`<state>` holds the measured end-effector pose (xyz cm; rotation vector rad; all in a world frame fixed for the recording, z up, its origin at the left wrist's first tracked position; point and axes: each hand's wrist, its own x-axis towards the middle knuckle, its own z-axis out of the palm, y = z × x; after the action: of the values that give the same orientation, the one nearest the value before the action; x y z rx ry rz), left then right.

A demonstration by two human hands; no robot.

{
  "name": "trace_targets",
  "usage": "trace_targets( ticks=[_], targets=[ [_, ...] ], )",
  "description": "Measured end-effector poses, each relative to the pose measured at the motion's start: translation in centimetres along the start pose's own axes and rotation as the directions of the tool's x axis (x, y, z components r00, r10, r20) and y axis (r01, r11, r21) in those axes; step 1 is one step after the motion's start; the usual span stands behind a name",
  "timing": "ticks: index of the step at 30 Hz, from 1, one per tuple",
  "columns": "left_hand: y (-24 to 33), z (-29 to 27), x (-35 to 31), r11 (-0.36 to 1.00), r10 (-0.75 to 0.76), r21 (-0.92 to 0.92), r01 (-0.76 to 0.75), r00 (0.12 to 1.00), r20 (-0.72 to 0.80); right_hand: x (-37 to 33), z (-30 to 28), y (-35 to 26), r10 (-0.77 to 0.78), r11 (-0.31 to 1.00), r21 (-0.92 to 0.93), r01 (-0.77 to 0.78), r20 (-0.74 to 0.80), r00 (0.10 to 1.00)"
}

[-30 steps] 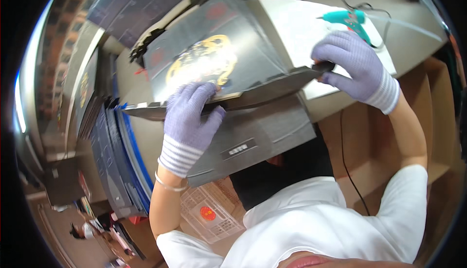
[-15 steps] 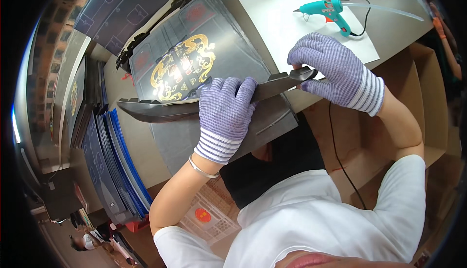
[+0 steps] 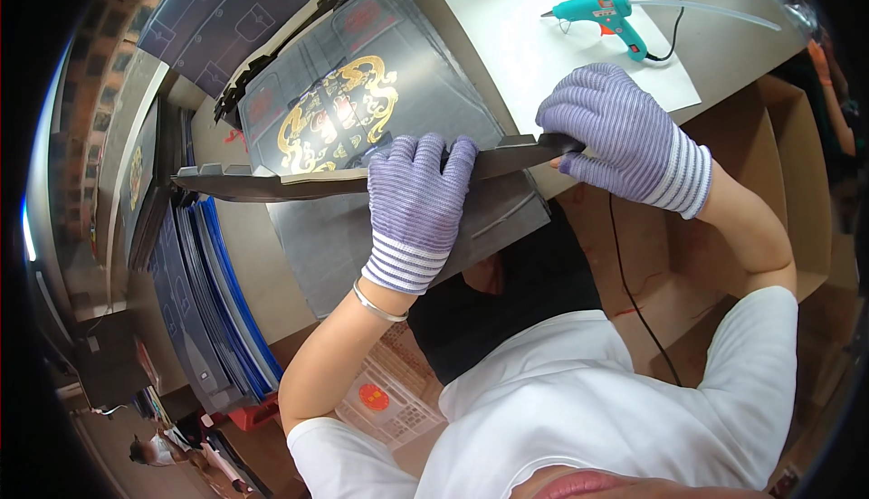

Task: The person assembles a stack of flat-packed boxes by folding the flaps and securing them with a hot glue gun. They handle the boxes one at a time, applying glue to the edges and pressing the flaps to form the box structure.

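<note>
A long dark grey card strip (image 3: 272, 190) with a tabbed upper edge stretches across in front of me, bowed slightly. My left hand (image 3: 414, 205), in a purple and white striped glove, is wrapped over its middle. At the strip's right end, my right hand (image 3: 625, 142) in a matching glove pinches it between thumb and fingers. Behind the strip lies a stack of dark printed sheets (image 3: 444, 74) with a gold dragon emblem. Under my left hand, a plain grey sheet (image 3: 317, 241) juts over the table's near edge.
A teal glue gun (image 3: 602, 15) with its cord rests on white paper (image 3: 498, 47) at the back right. Blue-edged folded boards (image 3: 213, 309) stand at left, near more tabbed strips (image 3: 272, 47). An open cardboard box (image 3: 769, 200) is at right; another person's arm (image 3: 835, 92) shows beyond.
The strip's left end has swung up and further left, and the strip looks straighter. My right fingers have closed more tightly on its right end; my left hand has shifted slightly upward.
</note>
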<state>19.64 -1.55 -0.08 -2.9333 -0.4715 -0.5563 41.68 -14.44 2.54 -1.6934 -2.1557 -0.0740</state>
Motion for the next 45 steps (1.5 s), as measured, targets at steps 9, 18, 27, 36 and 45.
trace_targets(
  ticks=[9, 18, 27, 36, 45],
  targets=[
    [0.2, -0.3, 0.1, 0.998, 0.061, 0.031, -0.06, 0.997, -0.041, -0.2, -0.6, 0.0, 0.041, 0.969, 0.241, -0.06, 0.081, 0.996],
    [1.4, -0.2, 1.3, 0.919, -0.012, -0.394, -0.031, 0.994, -0.107, 0.3, 0.1, -0.6, 0.353, 0.772, 0.542, -0.333, 0.071, 0.933],
    [2.0, 0.7, 1.9, 0.871, 0.083, -0.466, -0.155, 0.982, -0.171, -0.1, 1.3, -0.4, 0.382, 0.551, 0.747, -0.372, 0.171, 0.908],
    [1.6, 1.0, 1.6, 0.887, 0.146, -0.391, -0.245, 0.953, -0.266, 0.3, 1.9, -0.3, 0.318, 0.332, 0.782, -0.528, 0.434, 0.843],
    [0.6, 0.4, 2.2, 0.88, 0.147, -0.415, -0.233, 0.962, -0.228, 0.4, -0.2, -2.7, -0.048, 0.994, -0.1, 0.036, -0.123, 0.991]
  ],
)
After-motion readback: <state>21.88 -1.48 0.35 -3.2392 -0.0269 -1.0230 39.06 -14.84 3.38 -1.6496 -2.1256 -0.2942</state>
